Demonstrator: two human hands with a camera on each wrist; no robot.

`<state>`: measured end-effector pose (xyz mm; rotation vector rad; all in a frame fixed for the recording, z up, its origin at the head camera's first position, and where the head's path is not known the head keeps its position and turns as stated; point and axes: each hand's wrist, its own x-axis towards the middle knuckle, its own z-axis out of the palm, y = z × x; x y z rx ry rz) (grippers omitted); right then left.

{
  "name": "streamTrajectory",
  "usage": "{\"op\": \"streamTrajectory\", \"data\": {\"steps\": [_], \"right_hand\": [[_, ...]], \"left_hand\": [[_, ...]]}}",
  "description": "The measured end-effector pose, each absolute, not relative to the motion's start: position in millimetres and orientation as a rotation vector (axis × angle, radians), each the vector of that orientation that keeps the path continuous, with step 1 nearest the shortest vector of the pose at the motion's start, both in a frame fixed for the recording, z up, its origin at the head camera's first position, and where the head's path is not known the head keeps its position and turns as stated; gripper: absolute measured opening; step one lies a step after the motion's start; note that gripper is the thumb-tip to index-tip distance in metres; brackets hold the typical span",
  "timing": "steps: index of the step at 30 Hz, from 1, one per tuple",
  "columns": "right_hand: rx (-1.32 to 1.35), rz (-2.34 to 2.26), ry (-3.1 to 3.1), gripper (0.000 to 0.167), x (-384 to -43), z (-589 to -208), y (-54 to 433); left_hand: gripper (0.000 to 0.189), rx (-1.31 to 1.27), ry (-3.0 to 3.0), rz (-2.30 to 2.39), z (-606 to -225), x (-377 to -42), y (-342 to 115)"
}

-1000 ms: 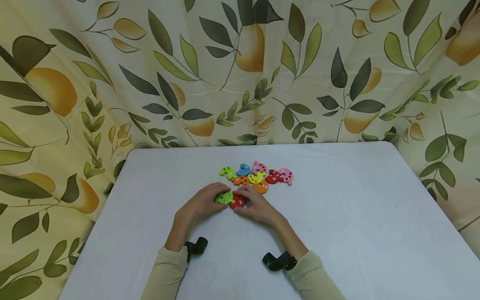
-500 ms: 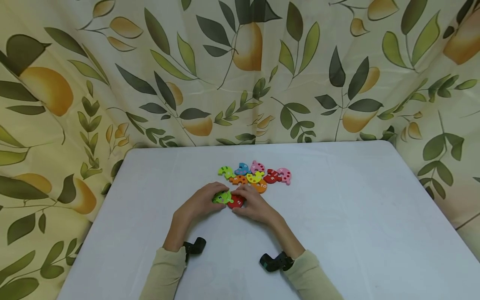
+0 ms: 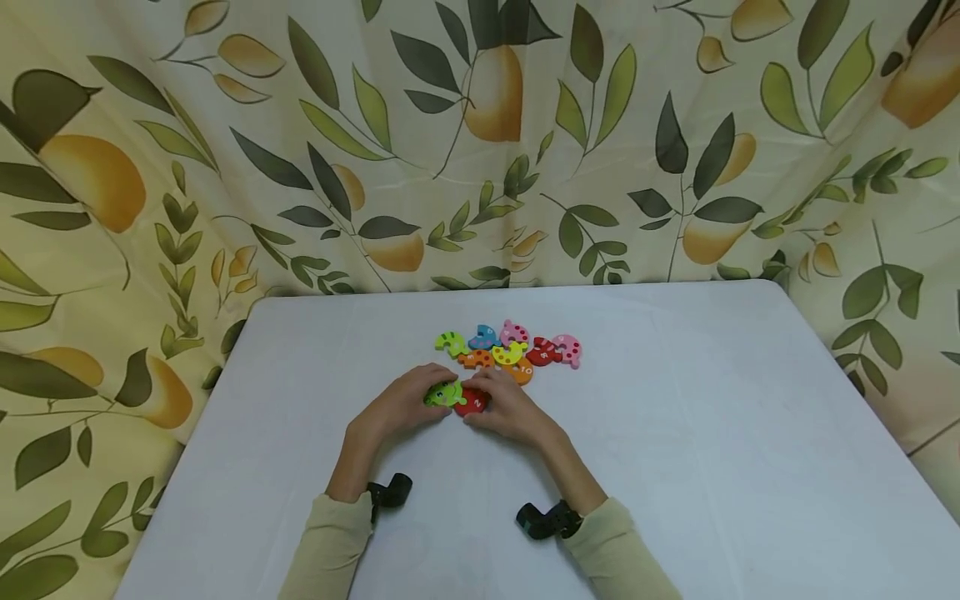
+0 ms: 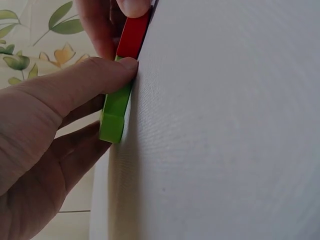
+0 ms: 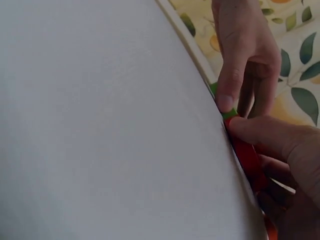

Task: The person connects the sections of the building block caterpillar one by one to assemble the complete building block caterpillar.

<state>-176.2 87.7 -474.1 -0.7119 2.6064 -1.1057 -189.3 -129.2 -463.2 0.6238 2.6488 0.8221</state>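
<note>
My left hand pinches a green puzzle piece with a smiling animal face, thumb on the near edge and fingers on the far edge. In my right hand is a red puzzle piece marked with a 2, gripped the same way. The two pieces lie side by side on the white table, their edges meeting. From the left wrist view, the green piece shows its thick side, with the red piece right beyond it. The right wrist view shows the red piece under my right thumb.
Just beyond my hands lies a cluster of colourful puzzle pieces: a yellow piece, a striped green piece, a blue piece, a red piece, and several others in orange and pink. A patterned curtain hangs behind the table.
The whole scene shifts slightly left in the head view. Both hands keep their hold on the green and red pieces, which stay together in the same place.
</note>
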Motion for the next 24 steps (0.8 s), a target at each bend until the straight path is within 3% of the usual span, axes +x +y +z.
{"op": "streamTrajectory", "data": {"steps": [11, 19, 24], "right_hand": [[-0.702, -1.479, 2.622, 0.053, -187.0, -481.6, 101.9], [-0.757, -1.006, 2.771, 0.070, -188.2, -488.4, 100.7], [-0.782, -0.907, 2.825, 0.056, -186.1, -486.1, 99.9]], "left_hand": [[0.049, 0.642, 2.863, 0.622, -460.3, -187.2, -138.9], [0.044, 0.519, 2.876, 0.618, -453.4, -183.6, -137.0], [0.048, 0.504, 2.823, 0.599, -451.5, -181.3, -133.2]]}}
